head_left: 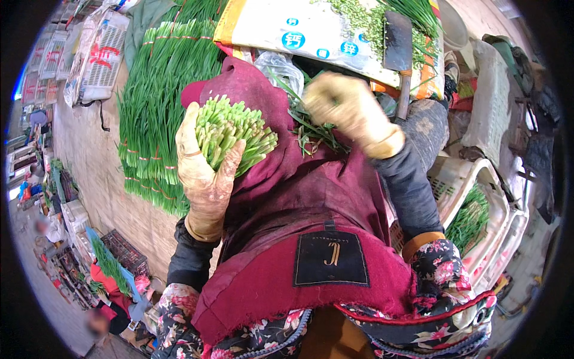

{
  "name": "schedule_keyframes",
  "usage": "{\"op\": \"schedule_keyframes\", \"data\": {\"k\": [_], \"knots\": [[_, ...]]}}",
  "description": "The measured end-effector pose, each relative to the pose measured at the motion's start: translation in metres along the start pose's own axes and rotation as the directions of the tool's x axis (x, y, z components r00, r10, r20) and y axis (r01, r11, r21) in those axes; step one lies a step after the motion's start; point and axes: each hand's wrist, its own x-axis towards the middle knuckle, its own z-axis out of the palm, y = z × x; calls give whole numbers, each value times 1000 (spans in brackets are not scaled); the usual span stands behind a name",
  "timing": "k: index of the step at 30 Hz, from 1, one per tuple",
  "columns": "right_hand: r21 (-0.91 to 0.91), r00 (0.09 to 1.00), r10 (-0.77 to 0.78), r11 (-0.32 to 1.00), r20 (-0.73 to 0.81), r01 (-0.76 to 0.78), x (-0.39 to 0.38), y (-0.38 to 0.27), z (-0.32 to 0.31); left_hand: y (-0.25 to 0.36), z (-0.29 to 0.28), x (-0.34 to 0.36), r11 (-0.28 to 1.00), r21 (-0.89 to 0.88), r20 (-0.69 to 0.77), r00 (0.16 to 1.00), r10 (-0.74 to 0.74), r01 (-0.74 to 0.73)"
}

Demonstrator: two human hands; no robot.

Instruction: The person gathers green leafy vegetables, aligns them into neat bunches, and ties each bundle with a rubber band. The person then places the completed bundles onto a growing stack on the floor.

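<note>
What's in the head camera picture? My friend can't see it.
A gloved left hand holds a bunch of green stalks over maroon cloth; the gloved right hand is blurred. Banded green bundles lie at left, a cleaver at upper right.

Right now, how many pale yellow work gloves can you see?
2. The left glove is on the left hand, gripping the bunch of green stalks; the right glove is on the right hand, motion-blurred, right of the bunch. Others may be hidden.

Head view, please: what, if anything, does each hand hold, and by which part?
Left hand: green stalk bundle, gripped near its pale ends; right hand: blurred, cannot tell.
</note>
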Motion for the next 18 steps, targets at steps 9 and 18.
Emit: {"op": "schedule_keyframes", "data": {"k": [9,18], "knots": [[-313,978,-206,927,31,205,-43,33,12,-1,3,-1,1000,1,8,1000,-25,25],[9,994,-99,995,-53,100,-14,-8,62,7,10,-4,997,74,-39,999,32,-29]]}}
